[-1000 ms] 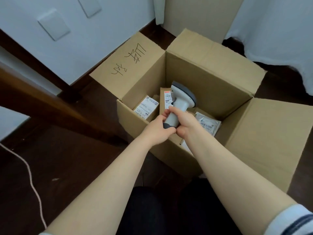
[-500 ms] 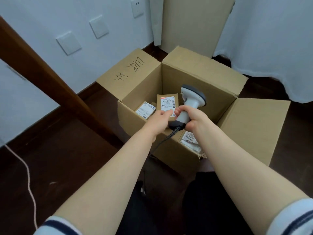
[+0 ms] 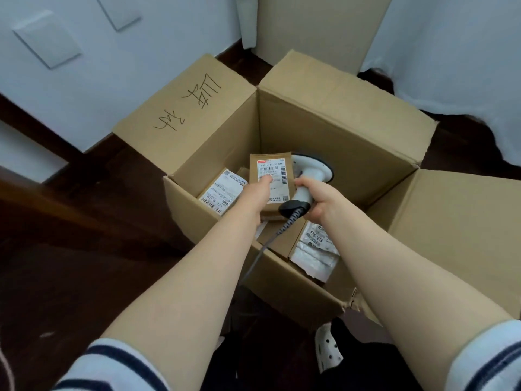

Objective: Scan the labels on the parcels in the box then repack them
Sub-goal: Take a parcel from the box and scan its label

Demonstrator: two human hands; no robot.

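Dark wood floor [image 3: 70, 249] underfoot, white wall [image 3: 84, 88] to the left, pale curtain [image 3: 451, 66] to the right, a flat cardboard sheet [image 3: 318, 29] propped upright between them. On the floor, a large open cardboard box [image 3: 324, 131], flaps folded outward: left flap [image 3: 186, 114] marked with handwritten black characters, right flap [image 3: 456, 235] plain. Reaching in from the near side, two bare forearms [image 3: 180, 277] in white sleeves [image 3: 112, 362] with navy stripes.

Inside the box, several parcels: a white plastic mailer [image 3: 315, 249] flat at the near right, a small labelled carton [image 3: 222, 193] by the left wall, and in the middle a brown parcel [image 3: 267, 159] tilted up, its white barcode label [image 3: 277, 172] facing the camera. Just right of that parcel, very close to it, a white handheld scanner [image 3: 310, 176], head angled away from the camera, black handle end nearest. At the bottom edge of the view, beside the box's near corner, a white perforated shoe [image 3: 328, 351].

At the brown parcel's lower left, the left hand [image 3: 258, 193] grasping it, fingertips laid over the label, thumb hidden. Clenched round the scanner's handle, the right hand [image 3: 321, 201]. From the black end, a grey coiled cable [image 3: 282, 232] trailing over the box's near wall and down between the arms.
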